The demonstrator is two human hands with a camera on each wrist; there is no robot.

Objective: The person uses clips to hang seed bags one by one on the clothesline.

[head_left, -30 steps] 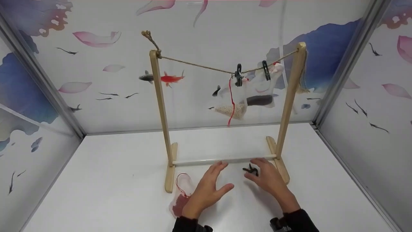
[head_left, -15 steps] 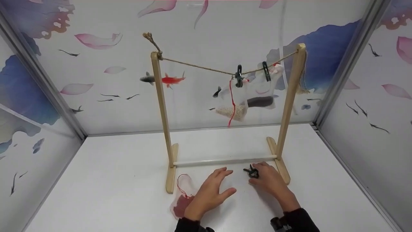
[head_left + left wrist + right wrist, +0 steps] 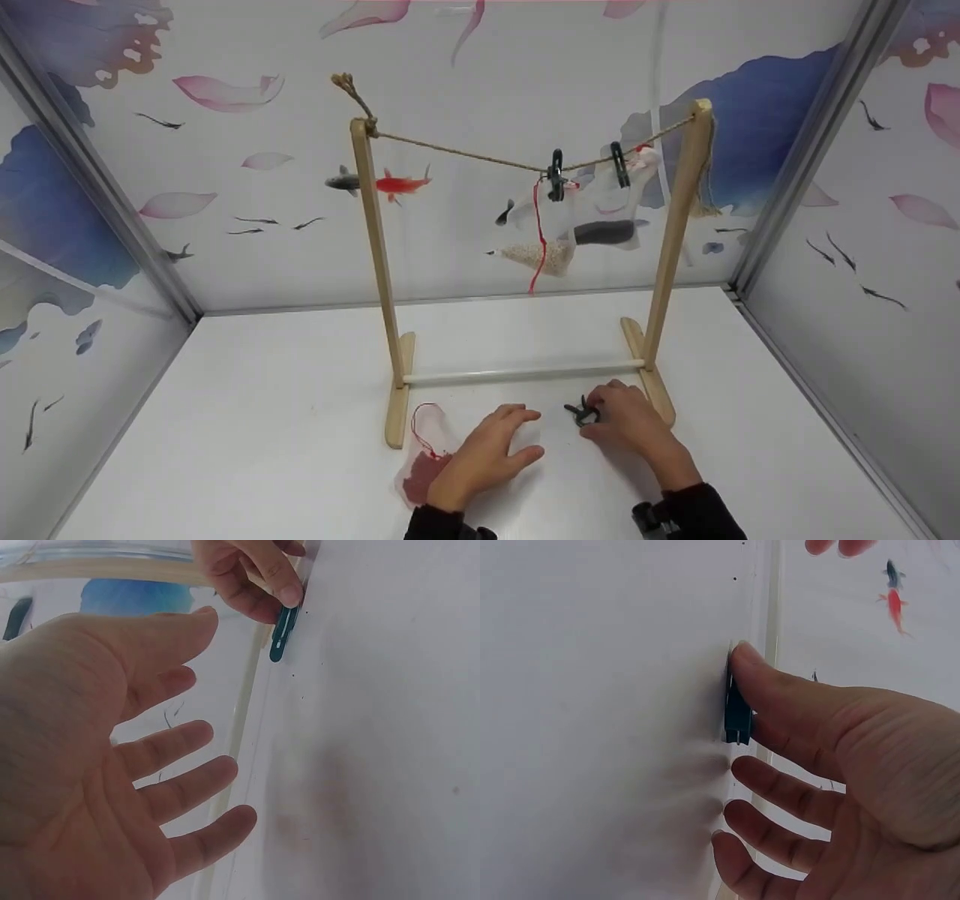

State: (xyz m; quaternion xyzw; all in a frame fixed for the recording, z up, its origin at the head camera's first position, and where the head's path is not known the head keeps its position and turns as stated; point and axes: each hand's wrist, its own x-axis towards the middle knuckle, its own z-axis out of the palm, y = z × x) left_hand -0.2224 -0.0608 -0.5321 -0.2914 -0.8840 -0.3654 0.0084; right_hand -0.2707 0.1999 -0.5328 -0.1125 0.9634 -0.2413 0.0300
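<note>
A dark green clip [image 3: 581, 414] lies at the white tabletop in front of the rack's white crossbar. My right hand [image 3: 634, 424] pinches it between thumb and forefinger; the other fingers curl near the table in the right wrist view, where the clip [image 3: 739, 714] shows its end. My left hand [image 3: 484, 457] hovers to the left with its fingers spread and nothing in its grasp; in the left wrist view its palm is bare. Partly behind the left wrist lies a sheer drawstring pouch [image 3: 427, 476] with reddish contents and a red cord.
A wooden rack with two posts [image 3: 377, 255] carries a sagging rope [image 3: 457, 155]. Two dark clips [image 3: 556, 176] hold sheer pouches on the rope's right half, one with pale grains [image 3: 551, 259], one with dark contents [image 3: 606, 232]. Printed panels enclose the table.
My right hand's thumb and fingers have closed in on the clip, which has moved slightly toward me. My left hand has drawn back a little, still spread.
</note>
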